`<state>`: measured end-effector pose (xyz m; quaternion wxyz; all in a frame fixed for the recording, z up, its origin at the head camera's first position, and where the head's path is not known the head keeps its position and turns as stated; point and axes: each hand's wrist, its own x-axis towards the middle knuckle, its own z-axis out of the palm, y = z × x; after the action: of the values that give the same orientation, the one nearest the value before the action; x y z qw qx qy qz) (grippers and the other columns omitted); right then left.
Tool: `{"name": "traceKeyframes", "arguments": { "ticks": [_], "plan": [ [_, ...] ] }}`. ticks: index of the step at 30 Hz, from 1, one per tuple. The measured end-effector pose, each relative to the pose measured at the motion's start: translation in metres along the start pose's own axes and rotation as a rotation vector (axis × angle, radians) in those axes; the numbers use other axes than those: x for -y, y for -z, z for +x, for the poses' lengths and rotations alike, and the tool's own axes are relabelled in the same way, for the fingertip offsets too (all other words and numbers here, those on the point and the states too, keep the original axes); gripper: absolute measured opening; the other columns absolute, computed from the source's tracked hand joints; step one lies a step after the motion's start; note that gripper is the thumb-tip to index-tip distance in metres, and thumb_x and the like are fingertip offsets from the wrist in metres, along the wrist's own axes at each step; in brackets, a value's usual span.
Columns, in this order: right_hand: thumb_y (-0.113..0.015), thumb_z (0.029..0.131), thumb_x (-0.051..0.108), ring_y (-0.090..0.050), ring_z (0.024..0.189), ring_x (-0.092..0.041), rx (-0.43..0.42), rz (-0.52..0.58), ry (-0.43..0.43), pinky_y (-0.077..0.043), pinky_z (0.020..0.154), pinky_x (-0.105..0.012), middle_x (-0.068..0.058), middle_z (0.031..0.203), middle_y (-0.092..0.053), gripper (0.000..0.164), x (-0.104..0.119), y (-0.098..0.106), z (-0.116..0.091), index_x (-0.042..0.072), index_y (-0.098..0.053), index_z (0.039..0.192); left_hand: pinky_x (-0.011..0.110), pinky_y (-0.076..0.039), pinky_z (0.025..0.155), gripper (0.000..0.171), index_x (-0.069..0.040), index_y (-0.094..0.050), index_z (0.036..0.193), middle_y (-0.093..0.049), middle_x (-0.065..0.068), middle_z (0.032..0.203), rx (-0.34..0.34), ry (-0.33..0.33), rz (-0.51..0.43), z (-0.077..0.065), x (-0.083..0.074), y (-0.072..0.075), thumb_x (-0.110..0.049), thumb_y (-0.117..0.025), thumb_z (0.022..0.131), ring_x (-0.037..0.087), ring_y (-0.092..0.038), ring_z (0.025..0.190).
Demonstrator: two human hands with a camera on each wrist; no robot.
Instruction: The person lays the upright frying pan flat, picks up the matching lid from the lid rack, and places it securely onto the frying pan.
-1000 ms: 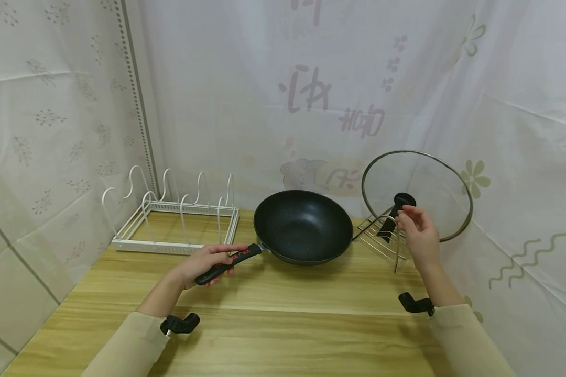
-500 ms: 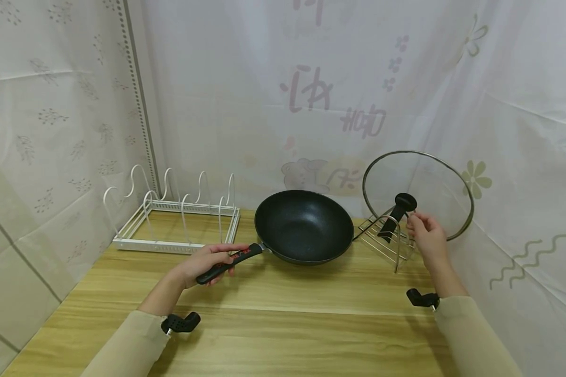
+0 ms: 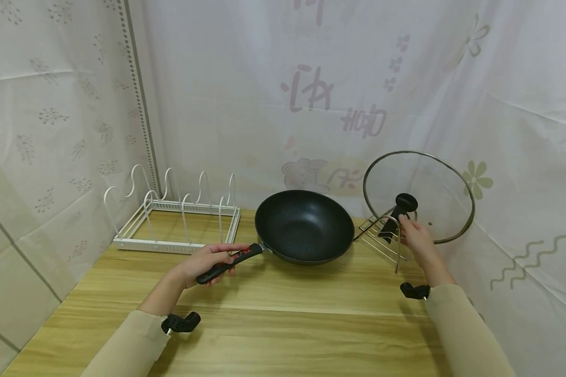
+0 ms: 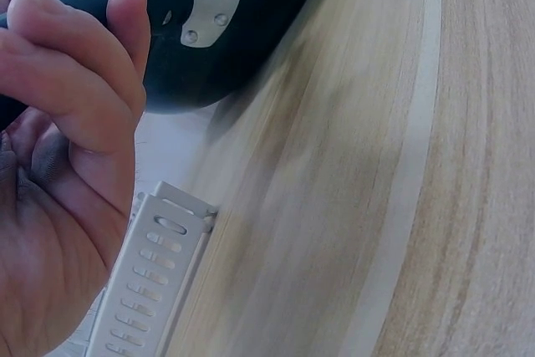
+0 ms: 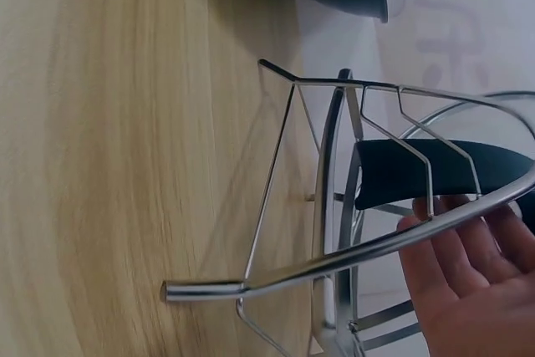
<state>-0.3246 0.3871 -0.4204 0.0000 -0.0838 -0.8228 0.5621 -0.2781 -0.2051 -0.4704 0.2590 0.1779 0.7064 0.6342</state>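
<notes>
Black pan (image 3: pixel 304 226) has its handle (image 3: pixel 252 253) in my curled left hand (image 3: pixel 209 264). Right of the pan, my right hand (image 3: pixel 420 242) just came closer, up to the knob (image 3: pixel 407 201) of the glass lid (image 3: pixel 434 183). Both hands are at handles now. Right fingers look slightly bent; can't tell if they grip.

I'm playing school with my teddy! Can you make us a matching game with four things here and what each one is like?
Things:
1. wok
2. lid
3. rack with many hoops
4. tabletop

What it's like:
A. see-through, standing in the wire stand
B. covered in wood grain
C. black, held by the left grip
D. white all over

Right pairs: 1-C, 2-A, 3-D, 4-B
</notes>
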Motion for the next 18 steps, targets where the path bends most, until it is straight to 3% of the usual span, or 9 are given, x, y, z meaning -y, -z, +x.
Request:
{"name": "traceKeyframes", "arguments": {
  "ticks": [2,4,6,9,13,18],
  "plan": [
    [-0.035,0.114,0.065,-0.028,0.165,-0.046,0.034,0.037,0.0,-0.031,0.133,-0.059,-0.027,0.179,-0.023,0.092,0.0,-0.001,0.004,-0.001,-0.015,0.174,0.021,-0.046,0.046,0.056,-0.008,-0.049,0.165,-0.074,0.014,0.097,0.002,-0.001,0.001,0.0,0.0,0.0,-0.015,-0.053,0.11,0.007,-0.053,0.051],
    [-0.035,0.113,0.065,-0.041,0.158,-0.038,0.061,0.079,-0.004,-0.036,0.131,-0.053,-0.022,0.169,-0.041,0.088,0.001,0.0,0.009,0.0,-0.028,0.171,0.021,-0.046,0.046,0.056,-0.008,-0.049,0.165,-0.074,0.014,0.096,0.002,-0.001,0.001,0.0,-0.001,0.0,-0.014,-0.053,0.11,0.007,-0.053,0.051],
    [-0.035,0.113,0.065,-0.053,0.145,-0.021,0.099,0.114,0.001,-0.042,0.126,-0.042,-0.003,0.152,-0.057,0.08,0.001,0.002,0.015,0.005,-0.037,0.166,0.022,-0.046,0.046,0.056,-0.008,-0.049,0.165,-0.074,0.013,0.096,0.001,0.0,0.0,0.0,-0.001,0.0,-0.015,-0.053,0.11,0.007,-0.053,0.051],
    [-0.037,0.114,0.062,-0.053,0.121,-0.001,0.161,0.21,0.014,-0.044,0.112,-0.03,0.018,0.128,-0.057,0.069,0.0,0.006,0.022,0.012,-0.042,0.161,0.022,-0.046,0.046,0.056,-0.009,-0.05,0.165,-0.074,0.013,0.096,-0.001,0.001,0.006,0.0,-0.001,0.0,-0.015,-0.053,0.11,0.007,-0.053,0.051],
    [-0.039,0.117,0.054,-0.059,0.119,0.005,0.235,0.335,0.038,-0.041,0.11,-0.023,0.021,0.133,-0.057,0.058,0.001,0.008,0.026,0.018,-0.044,0.162,0.022,-0.046,0.046,0.055,-0.01,-0.05,0.165,-0.073,0.014,0.096,-0.001,0.002,0.011,0.0,-0.001,0.001,-0.015,-0.053,0.11,0.008,-0.054,0.051],
    [-0.038,0.118,0.048,-0.071,0.115,0.004,0.284,0.382,0.062,-0.042,0.114,-0.02,0.021,0.126,-0.068,0.037,0.003,0.007,0.028,0.026,-0.052,0.145,0.022,-0.046,0.046,0.056,-0.009,-0.05,0.165,-0.073,0.013,0.096,0.004,-0.002,0.005,0.0,-0.001,0.0,-0.015,-0.053,0.109,0.007,-0.054,0.051]
  ]
}}
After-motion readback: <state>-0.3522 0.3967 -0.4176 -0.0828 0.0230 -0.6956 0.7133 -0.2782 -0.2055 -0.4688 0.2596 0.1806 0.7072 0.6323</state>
